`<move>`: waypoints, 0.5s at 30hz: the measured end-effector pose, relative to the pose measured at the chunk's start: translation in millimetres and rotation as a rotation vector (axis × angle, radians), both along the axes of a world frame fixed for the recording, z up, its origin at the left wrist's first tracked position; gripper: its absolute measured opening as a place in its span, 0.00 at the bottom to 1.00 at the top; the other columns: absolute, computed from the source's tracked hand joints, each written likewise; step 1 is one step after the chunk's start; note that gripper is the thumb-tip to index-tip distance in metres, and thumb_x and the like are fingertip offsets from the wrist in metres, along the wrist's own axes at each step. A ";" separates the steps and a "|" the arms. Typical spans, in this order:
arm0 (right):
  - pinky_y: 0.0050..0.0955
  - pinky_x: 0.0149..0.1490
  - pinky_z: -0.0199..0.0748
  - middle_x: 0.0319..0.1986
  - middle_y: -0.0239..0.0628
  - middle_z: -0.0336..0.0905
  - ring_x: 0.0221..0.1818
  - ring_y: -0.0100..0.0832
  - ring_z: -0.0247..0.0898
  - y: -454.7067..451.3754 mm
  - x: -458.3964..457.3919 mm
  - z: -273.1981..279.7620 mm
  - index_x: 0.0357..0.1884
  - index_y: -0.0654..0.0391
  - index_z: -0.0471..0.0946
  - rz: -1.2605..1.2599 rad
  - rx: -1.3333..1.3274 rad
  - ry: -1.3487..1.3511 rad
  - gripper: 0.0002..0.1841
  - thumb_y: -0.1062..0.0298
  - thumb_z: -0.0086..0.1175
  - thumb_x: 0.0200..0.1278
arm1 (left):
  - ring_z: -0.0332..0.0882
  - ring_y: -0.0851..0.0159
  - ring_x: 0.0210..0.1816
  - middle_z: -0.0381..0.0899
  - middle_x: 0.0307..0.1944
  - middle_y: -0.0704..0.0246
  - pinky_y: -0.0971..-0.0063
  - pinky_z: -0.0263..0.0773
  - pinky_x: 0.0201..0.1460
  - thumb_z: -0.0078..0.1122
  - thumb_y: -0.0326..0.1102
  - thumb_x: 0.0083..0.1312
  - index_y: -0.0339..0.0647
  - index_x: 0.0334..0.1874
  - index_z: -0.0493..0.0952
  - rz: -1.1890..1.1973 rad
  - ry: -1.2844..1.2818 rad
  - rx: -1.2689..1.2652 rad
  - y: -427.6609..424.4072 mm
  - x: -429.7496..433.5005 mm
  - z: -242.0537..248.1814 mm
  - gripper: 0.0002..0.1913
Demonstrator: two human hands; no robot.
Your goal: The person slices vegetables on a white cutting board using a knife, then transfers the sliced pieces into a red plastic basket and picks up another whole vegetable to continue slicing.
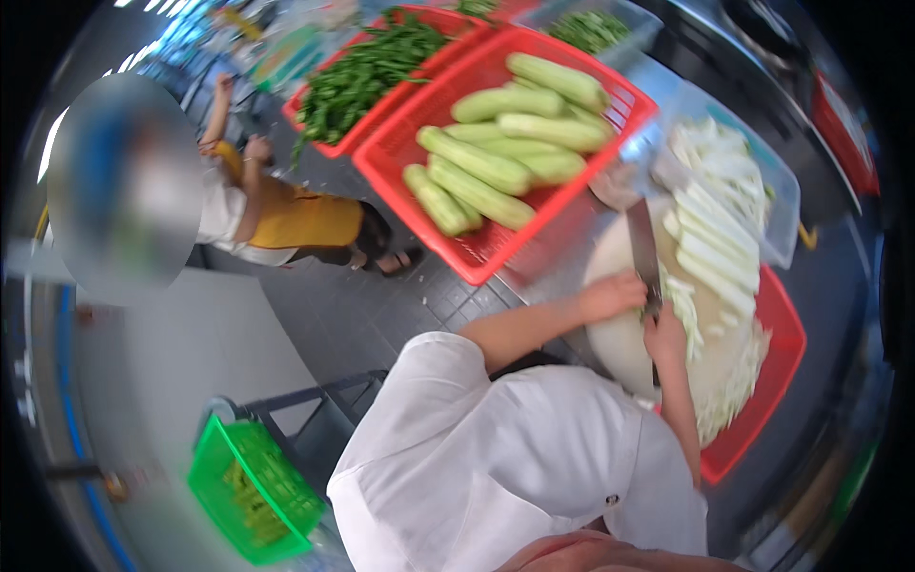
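My right hand grips the handle of a cleaver whose broad blade points away from me over a round, pale chopping board. The fingers of my left hand rest against the left side of the blade, near its handle end. Whether they pinch anything there is hidden. Thin pale-green vegetable strips lie just right of the blade. Farther right, long white cabbage-like stalks are stacked on the board. A heap of white shreds spreads from the board's right edge into a red bin.
A red basket of peeled, cucumber-like vegetables stands left of the board, beside a basket of cut greens. A clear bin holds pale leaves. Another person in a yellow apron stands at left; a green basket sits lower left.
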State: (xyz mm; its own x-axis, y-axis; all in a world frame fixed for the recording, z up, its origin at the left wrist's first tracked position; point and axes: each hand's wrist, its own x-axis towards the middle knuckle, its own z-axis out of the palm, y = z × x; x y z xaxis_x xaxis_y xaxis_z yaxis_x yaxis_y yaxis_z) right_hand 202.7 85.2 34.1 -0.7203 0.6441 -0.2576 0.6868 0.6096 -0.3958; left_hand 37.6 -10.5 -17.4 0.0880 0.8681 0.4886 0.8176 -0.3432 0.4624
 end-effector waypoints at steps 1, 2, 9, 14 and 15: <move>0.56 0.38 0.70 0.30 0.57 0.79 0.35 0.61 0.75 -1.7 -4.2 0.8 0.45 0.61 0.66 -0.039 0.006 -0.019 0.15 0.63 0.50 0.62 | 0.72 0.56 0.51 0.75 0.46 0.65 0.68 0.71 0.55 0.50 0.31 0.58 0.42 0.40 0.76 0.002 0.002 0.036 1.4 0.7 -7.7 0.10; 0.56 0.38 0.70 0.30 0.57 0.79 0.35 0.60 0.75 -4.0 -5.4 4.7 0.47 0.60 0.66 -0.031 0.014 -0.024 0.15 0.63 0.50 0.62 | 0.72 0.55 0.52 0.76 0.47 0.64 0.67 0.70 0.56 0.50 0.31 0.58 0.42 0.41 0.77 -0.004 -0.027 -0.018 1.1 0.9 -9.9 0.10; 0.49 0.35 0.75 0.25 0.53 0.80 0.31 0.52 0.79 -22.3 -12.7 24.3 0.42 0.61 0.66 -0.052 0.016 -0.058 0.12 0.74 0.50 0.55 | 0.71 0.52 0.48 0.75 0.45 0.65 0.63 0.71 0.51 0.59 0.19 0.51 0.44 0.41 0.79 0.300 -0.262 -0.063 -11.1 7.7 11.3 0.15; 0.50 0.34 0.72 0.24 0.51 0.78 0.30 0.54 0.77 -18.0 -5.5 30.2 0.45 0.61 0.63 -0.030 -0.006 0.008 0.15 0.67 0.53 0.61 | 0.72 0.53 0.48 0.75 0.45 0.65 0.63 0.71 0.50 0.59 0.19 0.52 0.43 0.40 0.78 0.263 -0.212 -0.134 -9.5 8.3 20.2 0.14; 0.50 0.34 0.72 0.24 0.51 0.78 0.30 0.54 0.77 -18.9 -3.9 31.1 0.45 0.61 0.63 -0.032 -0.010 0.006 0.15 0.67 0.53 0.61 | 0.72 0.53 0.48 0.75 0.45 0.65 0.63 0.71 0.50 0.59 0.19 0.52 0.43 0.40 0.78 0.261 -0.213 -0.138 -10.3 7.6 21.0 0.14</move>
